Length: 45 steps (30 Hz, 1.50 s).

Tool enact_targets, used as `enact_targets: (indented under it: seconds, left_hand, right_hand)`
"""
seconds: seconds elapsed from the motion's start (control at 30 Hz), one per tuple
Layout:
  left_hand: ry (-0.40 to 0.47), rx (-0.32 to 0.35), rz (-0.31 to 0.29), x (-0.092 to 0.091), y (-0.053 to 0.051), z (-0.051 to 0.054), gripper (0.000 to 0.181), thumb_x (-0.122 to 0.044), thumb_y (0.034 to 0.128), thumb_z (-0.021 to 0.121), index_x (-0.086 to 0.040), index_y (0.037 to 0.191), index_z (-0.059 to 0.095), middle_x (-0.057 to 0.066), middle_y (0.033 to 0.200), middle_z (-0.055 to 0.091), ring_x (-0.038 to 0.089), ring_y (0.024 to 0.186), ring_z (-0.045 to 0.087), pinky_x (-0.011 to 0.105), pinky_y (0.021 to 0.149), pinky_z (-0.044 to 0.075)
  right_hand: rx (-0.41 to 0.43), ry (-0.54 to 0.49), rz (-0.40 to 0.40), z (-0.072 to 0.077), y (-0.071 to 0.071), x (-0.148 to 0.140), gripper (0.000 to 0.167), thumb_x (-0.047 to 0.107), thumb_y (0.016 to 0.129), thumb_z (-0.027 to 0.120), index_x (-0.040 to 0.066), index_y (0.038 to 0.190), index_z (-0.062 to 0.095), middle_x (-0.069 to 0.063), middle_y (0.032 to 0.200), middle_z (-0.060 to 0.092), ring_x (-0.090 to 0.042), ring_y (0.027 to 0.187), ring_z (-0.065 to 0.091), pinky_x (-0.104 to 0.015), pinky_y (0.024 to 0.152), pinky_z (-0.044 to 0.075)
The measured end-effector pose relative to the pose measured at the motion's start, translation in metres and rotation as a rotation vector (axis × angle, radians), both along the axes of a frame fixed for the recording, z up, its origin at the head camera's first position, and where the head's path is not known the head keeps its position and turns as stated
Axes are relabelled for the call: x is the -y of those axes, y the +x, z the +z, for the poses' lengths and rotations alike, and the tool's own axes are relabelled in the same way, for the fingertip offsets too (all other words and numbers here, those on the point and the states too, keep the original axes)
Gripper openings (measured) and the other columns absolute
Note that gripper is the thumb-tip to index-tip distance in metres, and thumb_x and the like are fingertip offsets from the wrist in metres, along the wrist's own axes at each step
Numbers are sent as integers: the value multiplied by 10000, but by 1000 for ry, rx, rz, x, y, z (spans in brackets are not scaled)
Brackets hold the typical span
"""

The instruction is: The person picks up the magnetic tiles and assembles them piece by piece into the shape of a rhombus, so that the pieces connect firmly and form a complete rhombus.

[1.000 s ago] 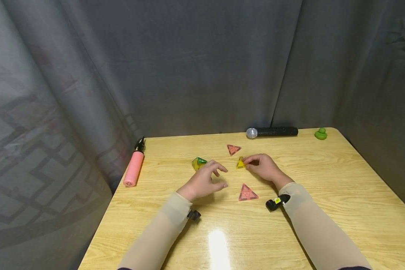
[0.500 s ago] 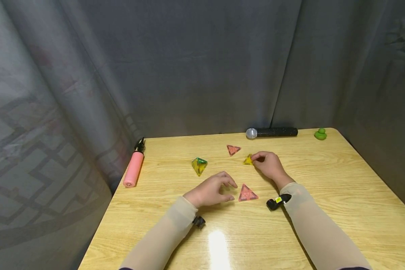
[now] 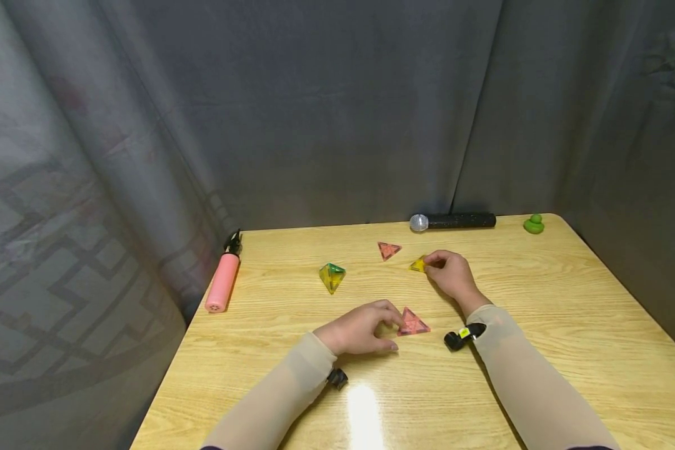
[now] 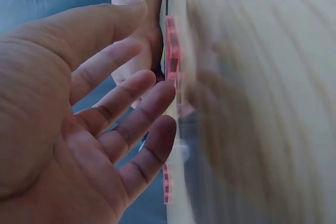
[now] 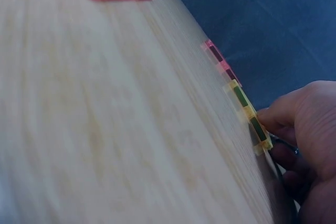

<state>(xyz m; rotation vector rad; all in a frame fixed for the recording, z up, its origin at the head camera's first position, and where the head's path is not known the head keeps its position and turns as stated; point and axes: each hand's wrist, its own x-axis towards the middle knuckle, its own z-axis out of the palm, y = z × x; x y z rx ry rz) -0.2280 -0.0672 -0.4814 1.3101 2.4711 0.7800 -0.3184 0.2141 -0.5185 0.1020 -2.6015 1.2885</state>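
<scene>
My left hand (image 3: pixel 365 328), fingers loosely bent and thumb apart, hovers low over the table at the left corner of a pink-red triangular magnetic tile (image 3: pixel 413 322). In the left wrist view nothing lies between its fingers (image 4: pixel 152 135). With thumb and fingertips my right hand (image 3: pixel 451 275) pinches the right side of a yellow triangular magnetic tile (image 3: pixel 417 265), which lies flat on the wood; the fingertips hide part of it. Another pink-red triangular tile (image 3: pixel 389 250) lies farther back. To the left stands a yellow and green pyramid (image 3: pixel 332 277) built of tiles.
A black microphone (image 3: pixel 455 221) with a silver head lies along the table's back edge. Near the back right corner sits a small green stacked figure (image 3: pixel 534 224). A pink hand pump (image 3: pixel 224 281) lies at the left edge. Grey curtains (image 3: pixel 337 112) hang behind the table.
My left hand has come away from beside the pyramid, forward and right to the near red tile. The yellow tile has slid right and slightly back with my right hand.
</scene>
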Motion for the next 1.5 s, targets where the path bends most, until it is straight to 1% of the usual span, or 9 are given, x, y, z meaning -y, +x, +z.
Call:
enact_targets:
  seconds: [0.17,0.27,0.4,0.53,0.8,1.03,1.27,1.4,1.5]
  left_hand:
    - [-12,-35,-28,-3,2,-4,388,-282,935,829,-204,1296,709,-121,1298,581,9,1204,537,177,1056,422]
    - [-17,-51,-49,-5,3,-4,390,-292,937,827,-200,1299,713,-123,1284,584,-3,1219,516,175,1073,403]
    - [-31,-53,-55,-6,6,-2,422,-302,937,826,-192,1328,709,-117,1309,586,11,1252,510,184,1093,392]
    - [-49,-51,-56,-6,6,-2,469,-316,939,823,-181,1369,693,-97,1368,585,39,1302,502,202,1120,380]
    - [-77,-68,-81,-6,6,-2,440,-329,955,802,-159,1350,710,-76,1423,582,71,1355,483,212,1151,349]
    - [-78,-39,-65,-5,6,-1,461,-319,958,801,-143,1371,693,-61,1434,565,64,1350,487,201,1147,352]
    - [-101,-70,-27,-4,5,-4,486,-329,955,803,-138,1385,684,-55,1435,553,71,1344,484,206,1144,359]
    - [-111,-85,-2,-3,4,-6,512,-350,952,804,-141,1400,673,-61,1410,547,52,1275,494,192,1093,397]
    - [-110,-80,12,-1,2,-5,518,-354,952,803,-132,1402,671,-55,1404,545,58,1246,500,197,1065,419]
  right_hand:
    - [0,-1,-20,-2,-1,0,111,62,946,746,35,1051,768,-153,1052,716,-313,952,637,-438,853,505]
    - [0,-8,-22,-2,0,0,118,55,938,748,23,1051,762,-167,1057,713,-325,969,637,-449,869,505]
    - [4,-16,-24,-2,0,1,124,55,938,747,22,1057,759,-168,1065,709,-326,983,637,-456,883,507]
    - [7,-26,-25,-1,1,2,129,54,939,744,18,1063,756,-175,1064,707,-333,982,637,-461,888,506]
    - [0,-38,-23,0,2,3,145,39,933,745,5,1074,751,-184,1070,708,-340,997,637,-469,898,501]
    - [5,-45,-21,-1,1,2,141,43,933,746,6,1069,746,-182,1074,709,-343,1003,643,-471,904,507]
    - [-8,-57,-23,-1,1,3,145,27,924,747,1,1067,744,-194,1074,701,-343,992,634,-461,886,501]
    - [-15,-54,-21,-1,2,3,156,26,926,745,0,1080,742,-193,1122,668,-366,1026,632,-486,903,505]
    - [-16,-47,-17,-1,2,2,181,24,927,741,1,1107,738,-193,1168,639,-384,1053,635,-511,922,513]
